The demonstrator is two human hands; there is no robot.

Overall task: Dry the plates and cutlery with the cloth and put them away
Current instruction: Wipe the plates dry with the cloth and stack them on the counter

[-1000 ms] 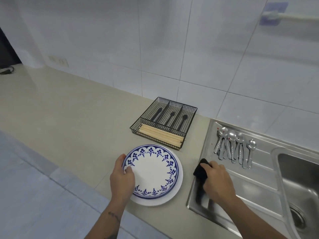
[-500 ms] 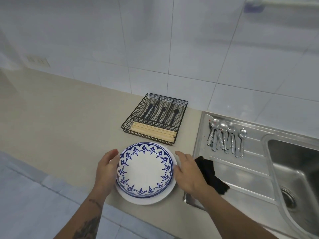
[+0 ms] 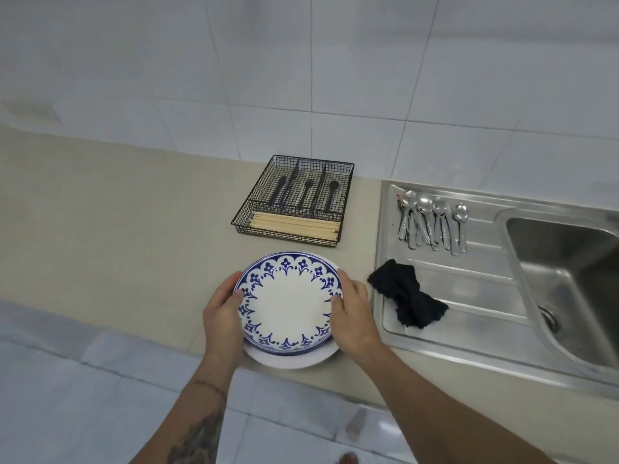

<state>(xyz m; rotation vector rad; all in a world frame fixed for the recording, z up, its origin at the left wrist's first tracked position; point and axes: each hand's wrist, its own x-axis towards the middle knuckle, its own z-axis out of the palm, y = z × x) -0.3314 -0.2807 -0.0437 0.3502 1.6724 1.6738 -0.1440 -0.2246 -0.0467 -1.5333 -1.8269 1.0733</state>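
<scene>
A blue-patterned plate [image 3: 288, 304] lies on top of a plain white plate [image 3: 294, 361] at the counter's front edge. My left hand [image 3: 222, 314] grips the stack's left rim and my right hand [image 3: 351, 313] grips its right rim. The black cloth [image 3: 407, 299] lies crumpled on the steel draining board [image 3: 469, 296], free of both hands. Several metal spoons [image 3: 432, 222] rest at the back of the draining board.
A black wire cutlery tray [image 3: 294, 200] behind the plates holds black utensils and wooden chopsticks. The sink basin [image 3: 576, 283] is at the right. Beige counter [image 3: 117, 229] stretches to the left, with a tiled wall behind.
My right hand let go of the cloth on the draining board and came over to the plates' right rim. Both hands now hold the stack, and my view has shifted right.
</scene>
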